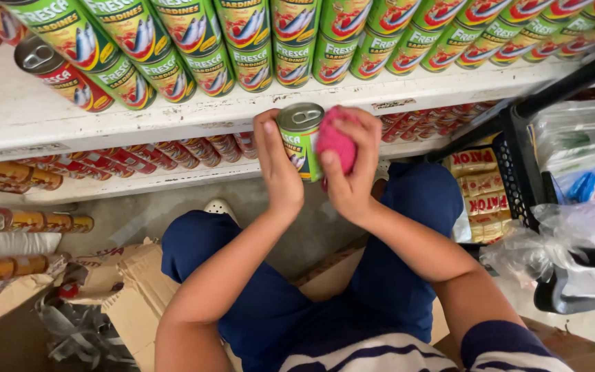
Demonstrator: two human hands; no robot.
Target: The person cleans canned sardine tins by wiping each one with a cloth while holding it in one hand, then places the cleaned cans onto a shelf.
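Between both hands, green pull-tab can (300,138) against pink cloth (337,143).

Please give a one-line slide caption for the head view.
Left hand holds a green-labelled metal can; right hand presses a pink cloth on it.

Upper shelf (173,120): white painted board, paint worn along the front edge.
Green cans (256,41): tall green-labelled tins with fish pictures, lying on their sides in a tight row across the upper shelf, stacked two deep.
Red can (60,72): red-labelled tin at the left end of the row, pull-tab lid facing the camera.
Lower shelf cans (173,151): red and orange tins lying in rows beneath the upper shelf.
Cardboard (132,289): torn, flattened box on the floor, lower left.
Black crate (518,172): plastic mesh basket at right, apparently holding clear plastic bags.
Yellow packets (480,196): stacked just left of the crate.
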